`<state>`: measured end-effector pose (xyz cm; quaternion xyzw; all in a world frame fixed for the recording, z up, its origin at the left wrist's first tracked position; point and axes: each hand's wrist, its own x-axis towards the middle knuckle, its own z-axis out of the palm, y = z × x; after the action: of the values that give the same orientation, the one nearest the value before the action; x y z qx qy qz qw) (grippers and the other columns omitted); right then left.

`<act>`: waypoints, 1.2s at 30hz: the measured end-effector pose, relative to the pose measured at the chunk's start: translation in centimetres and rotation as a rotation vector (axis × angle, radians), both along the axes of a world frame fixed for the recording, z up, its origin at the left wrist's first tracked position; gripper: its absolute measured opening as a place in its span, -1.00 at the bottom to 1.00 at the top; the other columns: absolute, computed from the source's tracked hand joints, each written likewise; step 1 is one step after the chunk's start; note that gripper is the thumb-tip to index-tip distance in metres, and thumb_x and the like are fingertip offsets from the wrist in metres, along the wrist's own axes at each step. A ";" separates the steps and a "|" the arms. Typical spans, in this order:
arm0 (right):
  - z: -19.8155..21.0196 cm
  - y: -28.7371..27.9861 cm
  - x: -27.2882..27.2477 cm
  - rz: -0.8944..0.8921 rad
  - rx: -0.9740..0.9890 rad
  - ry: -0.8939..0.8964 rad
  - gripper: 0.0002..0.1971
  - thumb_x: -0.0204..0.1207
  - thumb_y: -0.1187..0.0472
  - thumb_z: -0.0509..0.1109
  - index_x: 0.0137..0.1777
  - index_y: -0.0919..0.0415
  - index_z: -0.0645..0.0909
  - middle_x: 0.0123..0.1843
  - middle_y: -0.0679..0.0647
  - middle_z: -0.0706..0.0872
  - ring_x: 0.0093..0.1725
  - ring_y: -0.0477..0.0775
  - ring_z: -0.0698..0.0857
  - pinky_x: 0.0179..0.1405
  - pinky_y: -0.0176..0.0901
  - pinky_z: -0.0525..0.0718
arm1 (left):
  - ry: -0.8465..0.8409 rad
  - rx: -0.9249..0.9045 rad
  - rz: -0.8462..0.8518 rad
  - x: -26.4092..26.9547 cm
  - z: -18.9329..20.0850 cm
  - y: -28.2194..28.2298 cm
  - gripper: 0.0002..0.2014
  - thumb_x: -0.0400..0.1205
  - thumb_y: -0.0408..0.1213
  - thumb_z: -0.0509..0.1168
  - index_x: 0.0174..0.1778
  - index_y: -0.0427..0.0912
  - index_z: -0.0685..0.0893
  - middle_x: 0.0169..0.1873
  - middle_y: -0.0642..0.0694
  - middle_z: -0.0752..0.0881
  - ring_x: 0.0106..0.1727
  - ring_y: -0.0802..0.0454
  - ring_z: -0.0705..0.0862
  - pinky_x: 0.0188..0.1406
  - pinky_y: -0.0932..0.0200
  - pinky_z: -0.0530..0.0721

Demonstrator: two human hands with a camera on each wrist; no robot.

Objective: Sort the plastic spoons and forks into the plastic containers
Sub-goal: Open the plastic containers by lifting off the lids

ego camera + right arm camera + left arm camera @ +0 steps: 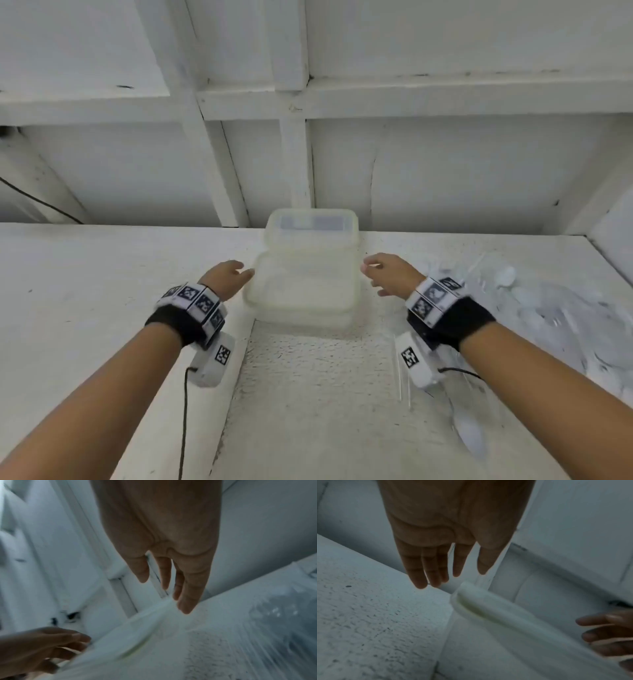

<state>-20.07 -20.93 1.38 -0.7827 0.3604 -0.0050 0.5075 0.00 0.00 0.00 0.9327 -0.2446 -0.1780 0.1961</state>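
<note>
Two cloudy plastic containers stand mid-table: a near one [301,294] and a far one [311,228] against the wall. My left hand [236,274] hovers at the near container's left rim, fingers straight and empty; in the left wrist view those fingers [426,573] hang above the container's corner [471,599]. My right hand [380,274] hovers at the right rim, also open and empty, fingers [187,588] extended. A clear bag of white plastic cutlery [555,308] lies to the right. A loose spoon [471,435] lies under my right forearm.
The table [102,291] is white and speckled, with a rougher panel [318,394] in front of the containers. A white framed wall [308,154] rises just behind. Cables hang from both wrist cameras.
</note>
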 end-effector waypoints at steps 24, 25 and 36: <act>-3.5 4.7 -5.7 -0.098 0.107 0.116 -0.70 0.67 0.15 0.18 0.33 0.24 0.40 0.14 0.21 0.65 0.00 0.18 0.74 -0.07 0.03 0.78 | 0.304 -0.193 -0.081 -6.4 -2.9 4.1 -0.64 0.64 -0.04 0.25 0.20 -0.24 0.52 -0.16 -0.06 0.68 -0.14 0.04 0.69 -0.30 0.25 0.68; -3.6 4.8 -5.9 -0.103 0.102 0.109 -0.70 0.66 0.13 0.19 0.33 0.24 0.41 0.13 0.22 0.66 -0.01 0.18 0.74 -0.08 0.03 0.78 | 0.303 -0.202 -0.064 -6.4 -2.8 3.9 -0.65 0.66 -0.04 0.20 0.16 -0.27 0.54 -0.13 -0.11 0.68 -0.13 0.00 0.68 -0.29 0.23 0.68; -4.8 5.3 -5.7 -0.222 0.061 0.028 -0.64 0.61 -0.10 0.19 0.08 0.23 0.42 0.05 0.22 0.65 -0.14 0.16 0.69 -0.49 -0.18 0.71 | 0.215 -0.101 0.079 -6.3 -4.6 0.8 -0.38 0.67 0.18 0.00 0.26 -0.35 0.52 0.08 -0.23 0.61 0.09 -0.15 0.56 0.05 0.08 0.44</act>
<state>-25.79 -15.63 -3.44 -0.7221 0.4520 -0.0392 0.5222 -6.31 0.78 -4.59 0.9061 -0.1939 -0.2565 0.2750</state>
